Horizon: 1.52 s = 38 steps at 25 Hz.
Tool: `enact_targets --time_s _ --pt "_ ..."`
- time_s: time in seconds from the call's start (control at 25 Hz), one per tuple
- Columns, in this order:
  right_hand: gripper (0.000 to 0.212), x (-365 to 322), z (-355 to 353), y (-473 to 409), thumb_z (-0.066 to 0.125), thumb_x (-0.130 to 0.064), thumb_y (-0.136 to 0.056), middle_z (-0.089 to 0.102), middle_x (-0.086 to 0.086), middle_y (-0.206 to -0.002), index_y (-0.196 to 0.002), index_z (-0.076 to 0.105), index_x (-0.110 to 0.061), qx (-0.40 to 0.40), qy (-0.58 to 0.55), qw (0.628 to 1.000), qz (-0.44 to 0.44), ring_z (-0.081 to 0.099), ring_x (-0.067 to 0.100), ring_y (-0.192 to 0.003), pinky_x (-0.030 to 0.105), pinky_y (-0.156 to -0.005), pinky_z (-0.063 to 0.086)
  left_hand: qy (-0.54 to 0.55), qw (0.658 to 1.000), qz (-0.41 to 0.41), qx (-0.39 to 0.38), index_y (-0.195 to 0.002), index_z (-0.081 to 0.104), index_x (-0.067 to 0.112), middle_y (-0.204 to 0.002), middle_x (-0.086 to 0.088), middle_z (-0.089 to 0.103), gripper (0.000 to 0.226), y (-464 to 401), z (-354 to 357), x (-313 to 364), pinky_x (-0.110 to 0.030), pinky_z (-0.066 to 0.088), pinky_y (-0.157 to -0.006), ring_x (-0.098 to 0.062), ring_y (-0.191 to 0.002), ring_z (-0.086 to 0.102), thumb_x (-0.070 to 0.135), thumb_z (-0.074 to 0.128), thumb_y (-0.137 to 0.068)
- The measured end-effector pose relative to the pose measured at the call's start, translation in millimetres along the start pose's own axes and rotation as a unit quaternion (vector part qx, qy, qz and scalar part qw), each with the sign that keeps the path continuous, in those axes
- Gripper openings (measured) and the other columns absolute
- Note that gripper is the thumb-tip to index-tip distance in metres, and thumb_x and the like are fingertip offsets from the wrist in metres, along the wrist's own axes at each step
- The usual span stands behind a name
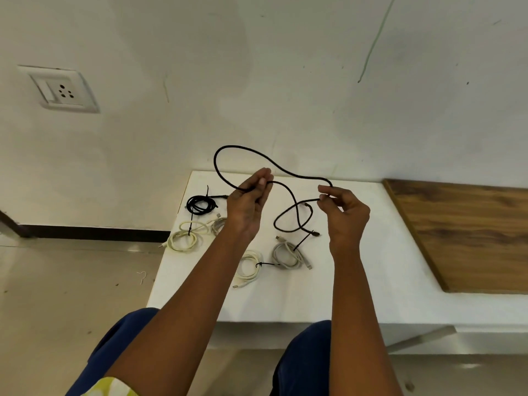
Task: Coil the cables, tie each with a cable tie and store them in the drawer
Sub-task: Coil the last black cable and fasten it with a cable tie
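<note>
Midway through coiling, the left hand [251,200] and right hand [341,210] each pinched the loose black cable [288,171] above the table [371,252]; next probably came gathering even loops.

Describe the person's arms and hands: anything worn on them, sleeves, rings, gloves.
Both forearms are bare up to the bottom edge of the picture, with no sleeves in view. The left hand and the right hand wear no gloves, and no rings, watch or bands show on either wrist. Below the arms are dark blue trousers and a patch of yellow-and-white cloth.
</note>
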State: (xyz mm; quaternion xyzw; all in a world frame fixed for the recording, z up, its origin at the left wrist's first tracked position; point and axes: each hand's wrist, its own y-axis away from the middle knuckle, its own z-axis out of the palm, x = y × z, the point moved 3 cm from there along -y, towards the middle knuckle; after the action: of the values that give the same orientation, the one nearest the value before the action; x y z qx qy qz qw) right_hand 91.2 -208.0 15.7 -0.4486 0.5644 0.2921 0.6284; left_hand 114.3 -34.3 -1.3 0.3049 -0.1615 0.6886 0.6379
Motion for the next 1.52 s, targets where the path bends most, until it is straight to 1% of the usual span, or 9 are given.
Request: enact_targets --time_s 0.2,0.32,0.52,0.8,1.04,1.2,1.28,1.36,1.52 --pt "0.028 2 -4 -1 0.060 0.006 -0.076 0.072 0.003 -0.089 -0.083 0.073 -0.017 0.028 0.076 0.996 -0.025 0.057 0.004 -0.067 0.015 -0.069 0.043 0.030 0.995 0.088 0.031 -0.126 0.051 -0.010 -0.100 -0.005 0.067 0.034 -9 0 31 -0.022 0.052 -0.090 -0.014 -0.096 0.063 -0.011 0.046 -0.092" --pt "0.024 5 -11 -4 0.057 0.007 -0.080 0.072 0.007 -0.093 -0.088 0.073 -0.008 0.109 0.149 0.982 -0.042 0.062 0.013 -0.072 0.003 -0.064 0.038 -0.027 0.991 0.129 0.031 -0.124 0.053 -0.010 -0.109 -0.012 0.065 0.033 -3 3 43 -0.024 0.050 -0.094 -0.012 -0.097 0.064 -0.008 0.048 -0.092" --pt "0.027 20 -15 -2 0.051 0.004 -0.087 0.068 0.007 -0.112 -0.104 0.069 -0.006 0.049 0.218 0.974 0.025 0.064 0.023 -0.090 0.020 -0.079 0.043 -0.168 0.964 0.204 0.018 -0.109 0.063 -0.002 -0.102 -0.013 0.068 0.028 16 25 61 -0.027 0.052 -0.092 -0.016 -0.099 0.065 -0.013 0.054 -0.085" --pt "0.034 24 -19 11 0.048 0.003 -0.082 0.066 0.008 -0.084 -0.100 0.072 -0.013 -0.026 0.246 0.964 0.094 0.041 0.009 -0.053 0.022 -0.054 0.035 -0.353 0.870 0.342 -0.031 -0.104 0.068 0.008 -0.099 -0.004 0.071 0.033 51 49 90 -0.030 0.051 -0.093 -0.012 -0.096 0.067 -0.014 0.056 -0.083" --pt "0.043 6 -22 37 0.045 0.011 -0.077 0.063 -0.003 -0.099 -0.104 0.063 -0.018 -0.067 0.370 0.926 -0.020 0.058 0.018 -0.090 0.027 -0.068 0.041 -0.413 0.822 0.390 -0.041 -0.104 0.063 0.009 -0.095 -0.005 0.071 0.027 77 38 105 -0.030 0.052 -0.088 -0.016 -0.090 0.069 -0.009 0.053 -0.088" --pt "0.034 -23 -15 48 0.047 0.013 -0.084 0.069 0.009 -0.097 -0.101 0.066 -0.010 -0.082 0.158 0.984 -0.008 0.058 0.011 -0.081 0.015 -0.075 0.045 -0.484 0.757 0.437 -0.041 -0.097 0.068 0.010 -0.088 -0.001 0.071 0.022 93 27 117 -0.015 0.049 -0.080 -0.005 -0.082 0.067 -0.006 0.055 -0.087" --pt "0.018 -45 -7 56 0.051 -0.005 -0.094 0.070 0.012 -0.094 -0.101 0.067 -0.007 -0.119 0.017 0.993 0.016 0.061 0.013 -0.082 0.020 -0.081 0.048 -0.509 0.732 0.448 -0.068 -0.099 0.070 0.005 -0.087 -0.006 0.071 0.021 101 24 119 -0.012 0.047 -0.080 -0.005 -0.083 0.065 -0.006 0.058 -0.086" --pt "0.031 -63 5 64 0.043 -0.024 -0.099 0.070 0.014 -0.090 -0.101 0.068 -0.005 -0.184 -0.088 0.978 0.052 0.064 0.016 -0.081 0.026 -0.079 0.052 -0.546 0.691 0.463 -0.101 -0.101 0.072 0.003 -0.088 -0.009 0.071 0.021 109 23 117 -0.012 0.047 -0.079 -0.007 -0.083 0.065 -0.004 0.063 -0.083" --pt "0.039 -86 30 92 0.044 -0.036 -0.097 0.063 0.000 -0.067 -0.089 0.067 -0.006 -0.272 -0.022 0.962 0.031 0.056 0.009 -0.063 0.019 -0.065 0.048 -0.629 0.639 0.422 -0.134 -0.109 0.069 0.002 -0.091 -0.014 0.070 0.030 118 17 103 -0.022 0.049 -0.081 -0.023 -0.087 0.067 -0.008 0.061 -0.083"
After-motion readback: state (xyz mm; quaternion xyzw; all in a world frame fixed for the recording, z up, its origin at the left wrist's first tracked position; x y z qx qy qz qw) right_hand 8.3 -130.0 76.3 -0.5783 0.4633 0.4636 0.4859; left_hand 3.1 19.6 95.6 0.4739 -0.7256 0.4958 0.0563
